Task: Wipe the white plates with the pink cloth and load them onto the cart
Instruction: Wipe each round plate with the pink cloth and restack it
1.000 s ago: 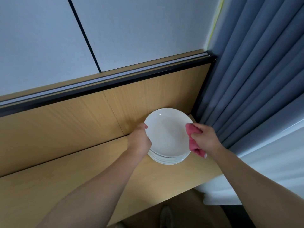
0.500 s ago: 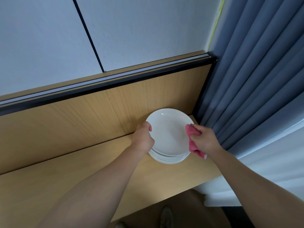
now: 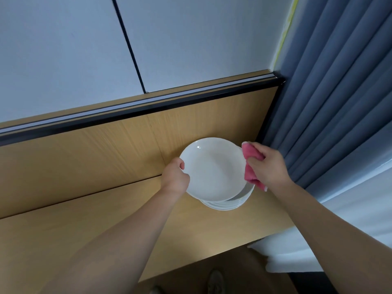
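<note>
A white plate (image 3: 213,169) is tilted up above a stack of white plates (image 3: 231,205) that sits on the wooden counter (image 3: 106,225) near its right end. My left hand (image 3: 175,178) grips the raised plate's left rim, thumb over the edge. My right hand (image 3: 268,166) holds a bunched pink cloth (image 3: 249,164) against the plate's right rim. The cart is not in view.
A wooden back panel (image 3: 84,162) with a black rail rises behind the counter. Blue-grey curtains (image 3: 339,102) hang close on the right, with white fabric (image 3: 350,230) below them. My shoes show on the floor under the counter edge.
The top plate has been lifted off the stack and tilted, its right side raised. My right hand with the cloth has moved up along the right rim.
</note>
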Available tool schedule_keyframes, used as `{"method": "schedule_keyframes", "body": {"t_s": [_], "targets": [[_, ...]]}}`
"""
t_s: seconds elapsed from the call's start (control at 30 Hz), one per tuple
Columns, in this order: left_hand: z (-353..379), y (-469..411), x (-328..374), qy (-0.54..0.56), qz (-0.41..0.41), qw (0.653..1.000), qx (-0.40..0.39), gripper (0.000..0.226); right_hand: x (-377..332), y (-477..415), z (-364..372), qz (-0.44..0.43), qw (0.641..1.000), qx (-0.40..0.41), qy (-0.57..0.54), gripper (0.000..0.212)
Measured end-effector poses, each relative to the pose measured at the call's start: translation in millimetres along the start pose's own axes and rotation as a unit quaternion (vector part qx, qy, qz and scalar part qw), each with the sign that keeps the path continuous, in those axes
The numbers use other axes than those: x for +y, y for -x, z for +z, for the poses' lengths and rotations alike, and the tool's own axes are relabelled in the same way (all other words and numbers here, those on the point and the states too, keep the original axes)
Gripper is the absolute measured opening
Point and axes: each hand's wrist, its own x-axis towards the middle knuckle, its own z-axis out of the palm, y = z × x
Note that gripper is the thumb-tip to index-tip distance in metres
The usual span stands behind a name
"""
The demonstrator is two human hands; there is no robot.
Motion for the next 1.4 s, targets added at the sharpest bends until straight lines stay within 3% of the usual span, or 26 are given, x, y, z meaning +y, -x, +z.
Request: {"method": "schedule_keyframes", "body": {"t_s": [0.27, 0.47, 0.57, 0.83, 1.2, 1.4], "targets": [[-71, 15, -71, -0.014, -0.028, 0.998, 0.047, 0.025, -42, 23, 46, -0.071, 0.997, -0.011, -0.018, 0.013], [-127, 30, -152, -0.012, -0.058, 0.996, 0.061, 0.027, -63, 55, 116, -0.122, 0.99, -0.057, 0.032, 0.024], [-146, 35, -190, -0.001, -0.068, 0.996, 0.058, 0.025, -65, 75, 159, -0.094, 0.99, -0.101, 0.027, 0.036], [-178, 47, -274, -0.004, -0.08, 0.996, 0.032, 0.024, -55, 123, 263, -0.069, 0.991, -0.094, 0.065, 0.022], [-165, 34, -312, 0.0, -0.107, 0.994, 0.03, 0.023, -27, 126, 302, -0.04, 0.984, -0.124, 0.117, 0.029], [-164, 31, -319, 0.0, -0.103, 0.995, 0.014, 0.027, -31, 129, 325, -0.038, 0.982, -0.16, 0.089, 0.025]]}}
